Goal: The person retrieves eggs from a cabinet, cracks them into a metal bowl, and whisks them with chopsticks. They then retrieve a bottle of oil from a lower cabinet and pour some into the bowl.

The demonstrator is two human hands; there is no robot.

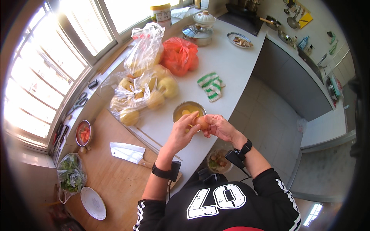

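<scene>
An egg in its brown shell [202, 122] is held between my two hands, over the near right rim of a metal bowl [175, 113]. My left hand [184, 129] has its fingers along the egg's left side. From the right, my right hand [218, 126] grips it with thumb and fingers. Raw egg with yolks [186, 111] lies in the bowl; my hands hide part of it. Whether the shell is cracked cannot be made out. Beyond the bowl a green and white striped cloth [212, 85] lies crumpled on the white counter [228, 66].
Clear bags of yellowish fruit [154, 99] and a red plastic bag [180, 56] stand beyond the bowl. A cleaver [127, 152] rests on the wooden board [99, 170] at the left. Below the counter edge is a bin with food scraps [218, 162].
</scene>
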